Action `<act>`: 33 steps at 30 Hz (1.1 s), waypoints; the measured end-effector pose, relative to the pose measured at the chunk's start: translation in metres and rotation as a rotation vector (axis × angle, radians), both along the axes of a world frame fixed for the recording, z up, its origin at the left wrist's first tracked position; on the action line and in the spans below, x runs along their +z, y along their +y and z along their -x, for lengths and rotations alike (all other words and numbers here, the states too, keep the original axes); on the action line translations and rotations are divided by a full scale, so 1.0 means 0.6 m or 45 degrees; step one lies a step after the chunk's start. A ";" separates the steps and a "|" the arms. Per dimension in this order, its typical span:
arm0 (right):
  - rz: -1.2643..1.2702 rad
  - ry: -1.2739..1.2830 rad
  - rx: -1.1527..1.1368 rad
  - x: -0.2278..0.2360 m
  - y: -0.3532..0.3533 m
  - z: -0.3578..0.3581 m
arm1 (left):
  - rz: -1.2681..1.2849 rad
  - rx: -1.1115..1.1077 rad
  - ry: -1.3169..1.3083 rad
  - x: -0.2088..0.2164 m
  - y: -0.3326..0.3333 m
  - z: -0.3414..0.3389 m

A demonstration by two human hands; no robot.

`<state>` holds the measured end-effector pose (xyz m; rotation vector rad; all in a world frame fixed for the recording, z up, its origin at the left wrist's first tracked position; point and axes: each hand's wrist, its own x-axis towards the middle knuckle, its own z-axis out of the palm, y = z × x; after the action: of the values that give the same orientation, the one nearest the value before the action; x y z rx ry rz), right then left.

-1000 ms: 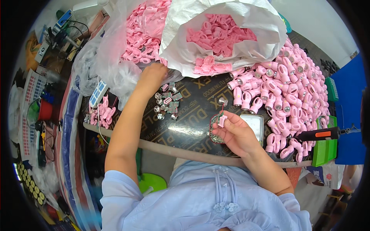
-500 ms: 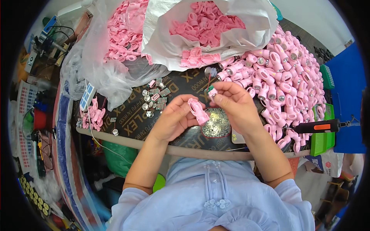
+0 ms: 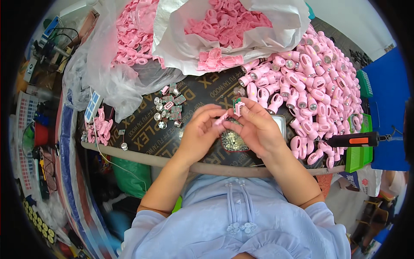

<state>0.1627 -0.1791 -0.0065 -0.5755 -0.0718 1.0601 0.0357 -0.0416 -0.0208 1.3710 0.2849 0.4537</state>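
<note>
My left hand [image 3: 199, 134] pinches a pink plastic shell [image 3: 221, 118], turned nearly edge-on, above the middle of the dark table. Close beside it, my right hand [image 3: 262, 131] grips a small circuit board [image 3: 238, 105] with a green face and a pink piece on it. The fingertips of both hands almost meet. Below them sits a dish of small shiny metal parts [image 3: 235, 142], partly hidden by my fingers. Left of my hands lies a cluster of circuit boards with silvery reflector cups [image 3: 172, 105].
A large heap of pink flashlights [image 3: 310, 88] fills the right side. A black and orange electric screwdriver [image 3: 353, 140] hangs over a green tray [image 3: 360, 157]. At the back, a white sack [image 3: 172, 30] holds pink shells. Small pink pieces [image 3: 101, 127] lie far left.
My hands have come closer together. The pink shell has turned from facing up to edge-on, and the circuit board is nearer to it. The view has shifted slightly.
</note>
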 end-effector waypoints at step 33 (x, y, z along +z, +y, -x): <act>0.477 -2.243 -0.082 0.040 0.001 0.004 | 0.963 -0.048 0.307 -0.005 0.021 -0.005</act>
<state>0.1601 -0.1787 0.0175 -1.6898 -1.3889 0.2079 0.0385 -0.0290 -0.0237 0.6832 0.5617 0.1158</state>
